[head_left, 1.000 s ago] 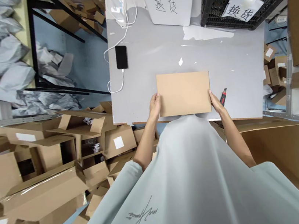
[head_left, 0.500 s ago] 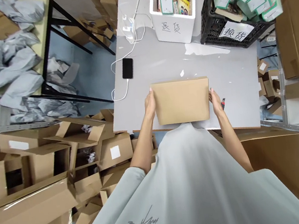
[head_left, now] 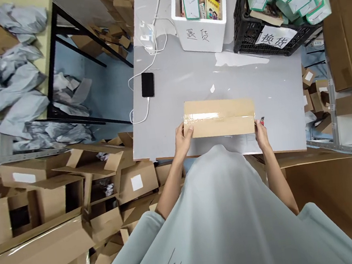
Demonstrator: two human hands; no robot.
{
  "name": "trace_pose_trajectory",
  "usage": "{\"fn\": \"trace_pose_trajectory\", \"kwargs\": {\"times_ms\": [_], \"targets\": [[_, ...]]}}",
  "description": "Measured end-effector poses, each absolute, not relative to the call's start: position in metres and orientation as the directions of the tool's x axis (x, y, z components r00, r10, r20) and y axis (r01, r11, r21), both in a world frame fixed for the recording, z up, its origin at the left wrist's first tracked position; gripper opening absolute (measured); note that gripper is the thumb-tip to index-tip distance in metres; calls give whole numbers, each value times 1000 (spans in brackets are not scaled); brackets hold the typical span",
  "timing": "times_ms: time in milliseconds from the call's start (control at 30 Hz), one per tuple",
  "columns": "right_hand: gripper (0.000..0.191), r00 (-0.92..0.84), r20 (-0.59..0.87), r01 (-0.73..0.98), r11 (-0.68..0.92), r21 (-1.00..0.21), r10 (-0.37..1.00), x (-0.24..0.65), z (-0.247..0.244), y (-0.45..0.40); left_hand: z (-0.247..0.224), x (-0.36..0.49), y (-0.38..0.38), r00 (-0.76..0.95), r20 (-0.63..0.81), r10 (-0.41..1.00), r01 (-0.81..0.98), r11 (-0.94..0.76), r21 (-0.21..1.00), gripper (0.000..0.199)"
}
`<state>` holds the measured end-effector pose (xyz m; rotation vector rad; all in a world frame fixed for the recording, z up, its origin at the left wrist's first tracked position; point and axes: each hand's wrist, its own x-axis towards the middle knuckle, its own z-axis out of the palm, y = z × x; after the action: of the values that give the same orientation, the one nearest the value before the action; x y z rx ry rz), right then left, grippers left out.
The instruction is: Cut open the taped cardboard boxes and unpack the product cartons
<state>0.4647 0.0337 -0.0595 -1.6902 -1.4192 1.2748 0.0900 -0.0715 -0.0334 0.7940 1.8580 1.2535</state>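
A brown cardboard box (head_left: 220, 119) is over the near part of the grey table, its long narrow face with glossy clear tape turned up toward me. My left hand (head_left: 183, 138) grips its left end, thumb on the taped face and fingers behind. At the right end, my right hand (head_left: 261, 133) holds the box edge; its fingers are partly hidden. Just beyond that hand a red and black box cutter (head_left: 262, 120) shows, partly covered by it.
A white bin (head_left: 203, 36) of books and a black crate (head_left: 268, 40) with green-white cartons stand at the table's back. A phone (head_left: 147, 85) on a charging cable lies left. Opened cartons (head_left: 96, 173) crowd the floor at left; a large open carton (head_left: 329, 198) stands at right.
The box has been tipped, so a narrow taped face now shows instead of the plain broad one. Both hands have shifted slightly lower, staying at its ends.
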Motion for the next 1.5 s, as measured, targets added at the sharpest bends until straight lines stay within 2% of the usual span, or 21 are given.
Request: {"fn": "trace_pose_trajectory", "kwargs": {"times_ms": [133, 267, 367, 567, 667, 767, 900, 1033, 1133, 1233, 1300, 1400, 1500], "targets": [[66, 313, -362, 542, -478, -691, 878, 493, -82, 54, -35, 82, -70, -481, -303, 823, 15, 353, 936, 72], [62, 504, -409, 572, -649, -502, 761, 508, -110, 64, -30, 74, -60, -487, -229, 843, 44, 285, 958, 98], [53, 525, -427, 599, -676, -430, 737, 512, -127, 65, -22, 73, -48, -492, -122, 862, 150, 223, 963, 108], [36, 448, -427, 685, -609, -400, 785, 525, -125, 80, -5, 70, -25, -370, -48, 928, 238, 144, 960, 103], [27, 351, -387, 708, -512, -487, 853, 529, -106, 92, 0, 60, -19, -327, -58, 943, 172, 120, 978, 95], [27, 215, -324, 695, -378, -612, 921, 530, -76, 107, 3, 52, -18, -283, -102, 954, 58, 123, 991, 82], [41, 50, -215, 658, -194, -727, 975, 517, -16, 133, 0, 44, -20, -217, -139, 966, -54, 130, 990, 68], [61, -244, -46, 640, 125, -758, 969, 475, 54, 149, -8, 37, -25, -137, -117, 984, -73, 108, 992, 73], [67, -466, -61, 663, 303, -685, 882, 420, 99, 143, -15, 34, -31, -67, -63, 996, -17, 62, 998, 81], [71, -652, -170, 665, 450, -596, 739, 357, 126, 122, -22, 34, -37, -43, -16, 999, 13, 17, 1000, 83], [65, -737, -244, 651, 566, -505, 630, 318, 136, 106, -27, 35, -40, -38, -2, 999, 12, 3, 1000, 85], [53, -766, -390, 634, 701, -326, 511, 271, 147, 83, -34, 37, -42, -10, -6, 1000, 29, 6, 1000, 88], [49, -708, -543, 594, 797, -110, 452, 240, 157, 68, -37, 39, -43, 12, 0, 1000, 63, 0, 998, 88]]}}
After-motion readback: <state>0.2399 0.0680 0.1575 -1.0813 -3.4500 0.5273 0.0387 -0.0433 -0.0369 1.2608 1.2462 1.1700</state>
